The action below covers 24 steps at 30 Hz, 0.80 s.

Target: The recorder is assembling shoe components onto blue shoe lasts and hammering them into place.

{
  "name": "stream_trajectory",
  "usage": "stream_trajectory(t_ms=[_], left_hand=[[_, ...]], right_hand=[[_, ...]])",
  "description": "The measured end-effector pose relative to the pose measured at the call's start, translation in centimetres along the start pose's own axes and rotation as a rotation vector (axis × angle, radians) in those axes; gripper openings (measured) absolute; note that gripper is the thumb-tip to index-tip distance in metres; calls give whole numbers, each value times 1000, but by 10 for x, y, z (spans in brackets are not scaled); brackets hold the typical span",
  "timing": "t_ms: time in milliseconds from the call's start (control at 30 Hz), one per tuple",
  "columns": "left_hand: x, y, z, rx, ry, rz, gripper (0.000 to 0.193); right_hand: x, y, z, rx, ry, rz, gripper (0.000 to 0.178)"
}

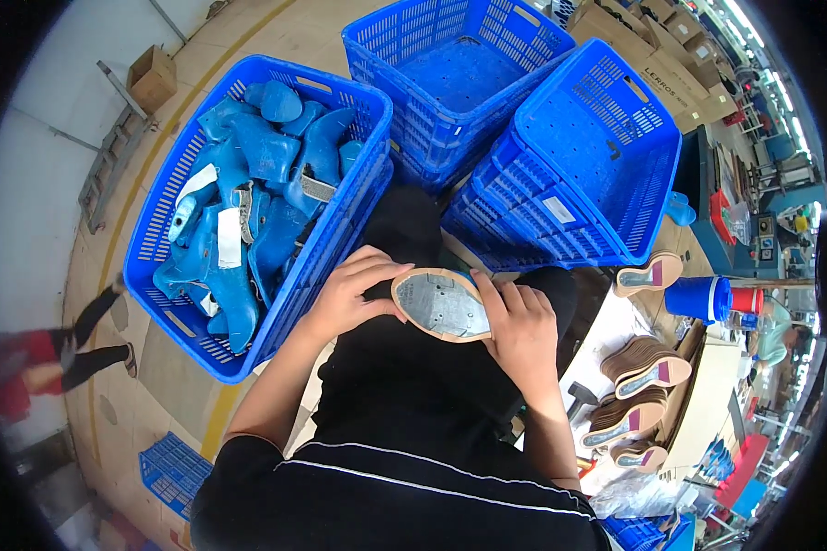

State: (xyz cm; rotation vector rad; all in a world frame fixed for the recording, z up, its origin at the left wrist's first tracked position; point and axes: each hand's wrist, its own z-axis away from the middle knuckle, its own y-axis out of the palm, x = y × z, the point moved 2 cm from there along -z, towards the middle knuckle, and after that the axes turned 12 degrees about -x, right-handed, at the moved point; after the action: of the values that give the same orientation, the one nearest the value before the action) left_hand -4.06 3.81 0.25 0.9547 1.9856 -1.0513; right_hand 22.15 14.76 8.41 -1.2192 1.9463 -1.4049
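Above my lap, both hands grip what looks like a shoe last [443, 307], its oval grey metal bottom plate facing up inside a tan rim. My left hand [363, 289] pinches its left end between thumb and fingers. At the right end, my right hand [521, 323] is closed round it, thumb along the upper edge. A speck of blue shows beside the right thumb; the underside is hidden. Left of my knees, a blue plastic crate [363, 207] holds a heap of blue shoe lasts [268, 147], some with white or grey strips on them.
Ahead stand more stacked blue crates [459, 115] and another crate stack [560, 197]. Wedge shoe soles [648, 363] lie in piles on a bench at right, near a hammer [581, 397] and a blue bucket [698, 299]. A person [41, 367] walks at far left.
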Motion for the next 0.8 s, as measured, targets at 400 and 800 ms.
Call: stream_trajectory(t_ms=[400,800], left_hand=[[-81,57,-38,297,367,-313,99],[-80,69,-39,253,387,-381,73]], right_hand=[[-7,6,10,-25,-26,4,60],[-57,-25,35,-410,197,-887,52]])
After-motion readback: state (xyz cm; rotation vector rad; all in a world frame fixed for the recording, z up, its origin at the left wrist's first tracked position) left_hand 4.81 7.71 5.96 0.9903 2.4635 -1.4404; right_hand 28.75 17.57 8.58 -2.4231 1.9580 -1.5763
